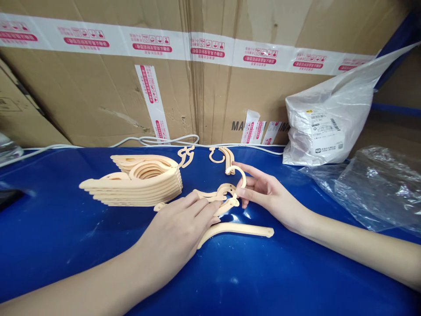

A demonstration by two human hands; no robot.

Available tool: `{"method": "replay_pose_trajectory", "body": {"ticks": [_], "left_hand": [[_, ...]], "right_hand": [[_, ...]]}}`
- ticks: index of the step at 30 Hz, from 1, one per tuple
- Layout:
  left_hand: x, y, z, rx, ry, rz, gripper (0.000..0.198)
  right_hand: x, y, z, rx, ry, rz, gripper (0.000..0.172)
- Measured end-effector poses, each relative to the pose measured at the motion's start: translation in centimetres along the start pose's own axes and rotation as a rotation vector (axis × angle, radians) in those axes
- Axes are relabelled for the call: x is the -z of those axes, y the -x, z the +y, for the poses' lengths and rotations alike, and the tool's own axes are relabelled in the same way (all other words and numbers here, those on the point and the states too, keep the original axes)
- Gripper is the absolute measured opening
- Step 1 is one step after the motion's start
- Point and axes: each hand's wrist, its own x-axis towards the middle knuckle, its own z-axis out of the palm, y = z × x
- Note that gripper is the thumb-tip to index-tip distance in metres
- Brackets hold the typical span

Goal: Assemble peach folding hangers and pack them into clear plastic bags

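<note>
My right hand (259, 191) pinches a cream plastic hanger hook (242, 175) between thumb and fingers. The hook's lower end meets the rounded end of a hanger arm (230, 205). My left hand (184, 224) is closed over that arm and hides most of it. Just behind my fingers lie more curved hanger pieces (210, 194). A loose curved arm (243, 228) rests on the table in front, its left end close to my left thumb. To the left sits a neat stack of folded hangers (138, 188) with curved arms.
Loose hooks (186, 156) and a few more hanger parts (229, 159) lie at the back of the blue table (263, 276). A white cable (167, 141) runs along the cardboard box (115, 96). At right stand a white plastic bag (324, 118) and crumpled clear film (378, 184).
</note>
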Motion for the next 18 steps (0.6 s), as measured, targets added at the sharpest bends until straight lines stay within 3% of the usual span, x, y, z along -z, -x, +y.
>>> {"method": "replay_pose_trajectory", "body": {"ticks": [9, 18], "left_hand": [[-0.10, 0.09, -0.03, 0.017, 0.003, -0.001, 0.032], [0.09, 0.07, 0.00, 0.026, -0.010, -0.026, 0.037]], "right_hand": [[-0.13, -0.03, -0.14, 0.037, 0.049, 0.003, 0.055], [0.06, 0.17, -0.10, -0.015, -0.053, 0.008, 0.052]]}}
